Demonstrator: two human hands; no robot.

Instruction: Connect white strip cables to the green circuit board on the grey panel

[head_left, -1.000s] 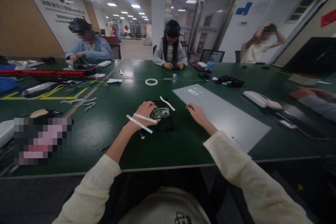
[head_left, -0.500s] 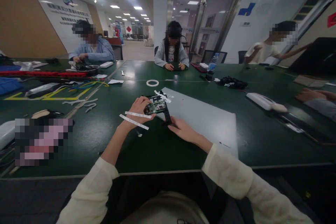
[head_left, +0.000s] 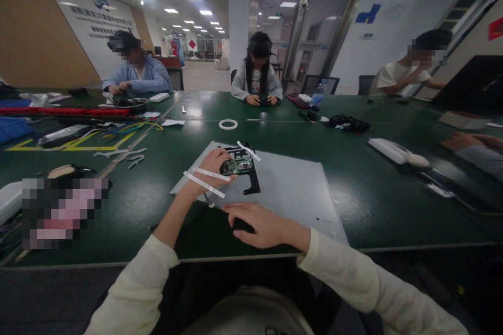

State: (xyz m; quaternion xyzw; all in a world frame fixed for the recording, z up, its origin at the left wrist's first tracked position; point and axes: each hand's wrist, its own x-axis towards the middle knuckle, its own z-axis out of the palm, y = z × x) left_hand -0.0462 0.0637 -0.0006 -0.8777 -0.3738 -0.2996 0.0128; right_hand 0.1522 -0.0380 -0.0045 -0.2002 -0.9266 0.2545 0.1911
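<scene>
A black frame [head_left: 254, 180] with a green circuit board [head_left: 239, 165] is held over the grey panel [head_left: 298, 183] by my left hand [head_left: 212, 167], its fingers closed on the board's left side. White tape strips [head_left: 208, 184] cross the back of that hand and wrist. Another white strip [head_left: 249, 151] lies over the frame's top. My right hand [head_left: 257, 224] is at the panel's near edge, below the frame and apart from it, with thumb and fingers spread. Beside its fingertips is a small thin item too small to make out.
A white tape ring [head_left: 228, 124] lies beyond the panel. Tangled black items [head_left: 348, 122] and a white device [head_left: 389, 152] are at the right. Tools and cables [head_left: 74, 133] cover the left side. Several people sit around the green table [head_left: 188, 136].
My right hand has let go of the black frame and moved down and toward me. The grey panel has shifted left and turned. The tape strip on the frame has changed angle.
</scene>
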